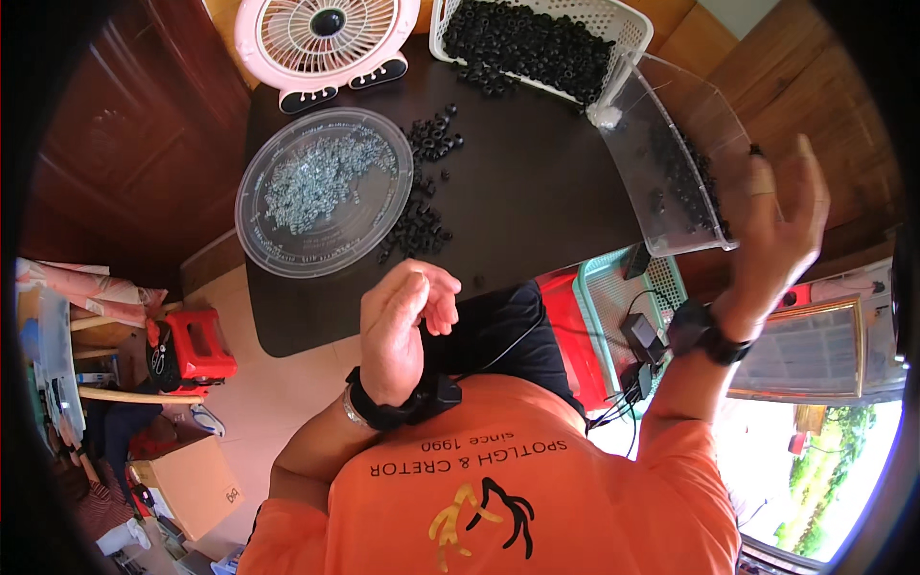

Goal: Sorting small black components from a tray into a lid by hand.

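Observation:
My left hand (pixel 398 331) hovers over the near edge of the dark table, its fingers curled in toward the thumb. Whatever may lie inside those fingers is hidden. My right hand (pixel 781 235) is raised at the right, beside the outer wall of a clear plastic bin (pixel 628 158). A small black part (pixel 756 150) shows at its fingertips, while another finger stretches upward. Inside the bin, small black parts (pixel 685 163) lie along the far side. Between my left hand and a round clear lid (pixel 251 225), loose black ring-like parts (pixel 419 230) are scattered. Many tiny clear pieces (pixel 321 182) cover the lid.
A pink fan (pixel 247 43) stands at the back left of the table (pixel 537 182). At the back, a white perforated basket (pixel 628 29) is heaped with black parts. Below the right edge are a mint-green basket (pixel 586 287) and a black adapter with cables (pixel 642 331).

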The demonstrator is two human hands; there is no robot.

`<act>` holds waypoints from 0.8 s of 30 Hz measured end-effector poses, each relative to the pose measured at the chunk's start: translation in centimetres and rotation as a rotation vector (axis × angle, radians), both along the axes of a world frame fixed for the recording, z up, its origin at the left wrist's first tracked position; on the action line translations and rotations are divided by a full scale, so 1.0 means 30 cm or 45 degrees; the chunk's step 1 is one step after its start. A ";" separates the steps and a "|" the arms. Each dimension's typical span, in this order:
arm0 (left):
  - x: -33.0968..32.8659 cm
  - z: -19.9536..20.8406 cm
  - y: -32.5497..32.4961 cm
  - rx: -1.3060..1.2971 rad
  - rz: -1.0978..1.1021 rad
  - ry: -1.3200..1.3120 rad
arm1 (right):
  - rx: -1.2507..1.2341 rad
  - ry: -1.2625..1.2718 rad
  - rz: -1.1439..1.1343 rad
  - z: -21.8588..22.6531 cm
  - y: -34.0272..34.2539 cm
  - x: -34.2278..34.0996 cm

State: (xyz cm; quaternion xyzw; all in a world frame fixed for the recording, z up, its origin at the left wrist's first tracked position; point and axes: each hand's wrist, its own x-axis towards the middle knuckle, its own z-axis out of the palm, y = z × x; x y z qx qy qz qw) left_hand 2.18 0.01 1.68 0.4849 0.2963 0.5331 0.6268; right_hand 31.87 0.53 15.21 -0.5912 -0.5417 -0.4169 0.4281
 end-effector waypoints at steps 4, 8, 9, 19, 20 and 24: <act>-0.043 -0.040 0.008 -0.053 0.119 -0.056 | -0.073 0.436 0.291 -0.042 -0.019 -0.049; -0.063 -0.057 0.025 -0.101 0.146 -0.026 | -0.877 0.665 0.790 -0.220 -0.040 -0.200; -0.074 -0.051 0.011 -0.087 0.159 -0.021 | -0.935 0.548 0.945 -0.295 -0.033 -0.215; -0.100 -0.070 0.004 -0.142 0.202 -0.030 | -1.103 0.191 1.122 -0.483 0.071 -0.373; -0.098 -0.068 0.005 -0.144 0.196 -0.028 | -1.093 0.152 1.068 -0.482 0.096 -0.371; -0.105 -0.070 0.007 -0.170 0.184 -0.035 | -1.126 0.193 0.999 -0.477 0.200 -0.365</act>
